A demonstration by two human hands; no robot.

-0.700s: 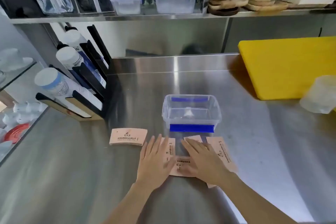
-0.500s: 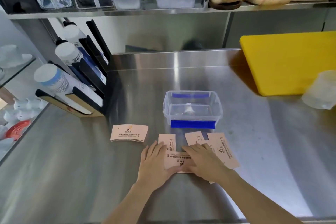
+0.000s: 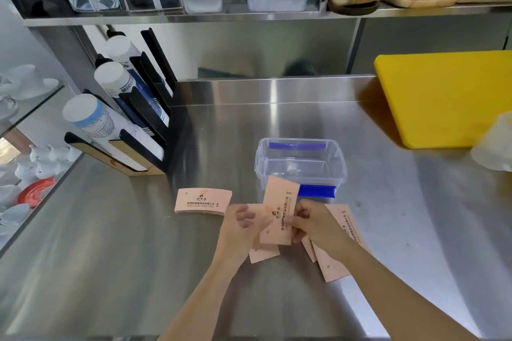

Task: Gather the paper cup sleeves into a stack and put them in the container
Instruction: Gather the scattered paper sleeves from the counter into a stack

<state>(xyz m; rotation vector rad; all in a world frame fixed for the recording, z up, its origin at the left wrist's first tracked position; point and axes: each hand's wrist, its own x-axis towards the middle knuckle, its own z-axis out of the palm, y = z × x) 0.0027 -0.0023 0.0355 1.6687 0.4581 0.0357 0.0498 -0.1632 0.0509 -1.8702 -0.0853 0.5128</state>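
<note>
Pink paper cup sleeves lie on the steel counter in front of an empty clear plastic container (image 3: 340, 163) with blue clips. My right hand (image 3: 318, 227) pinches one sleeve (image 3: 279, 210) and holds it upright above the counter. My left hand (image 3: 241, 227) hovers just left of that sleeve, fingers curled at its lower edge. A small neat stack of sleeves (image 3: 202, 201) rests to the left. More loose sleeves lie under my hands: one below my left hand (image 3: 263, 255) and a long one under my right wrist (image 3: 343, 232).
A black rack with stacks of paper cups (image 3: 122, 124) stands at the back left. A yellow cutting board (image 3: 448, 97) leans at the back right, with a translucent tub (image 3: 496, 147) beside it. A shelf above holds plastic boxes and wooden plates.
Both hands lay flat on the loose sleeves before. Now my right hand has lifted one sleeve off the counter and my left hand has risen beside it.
</note>
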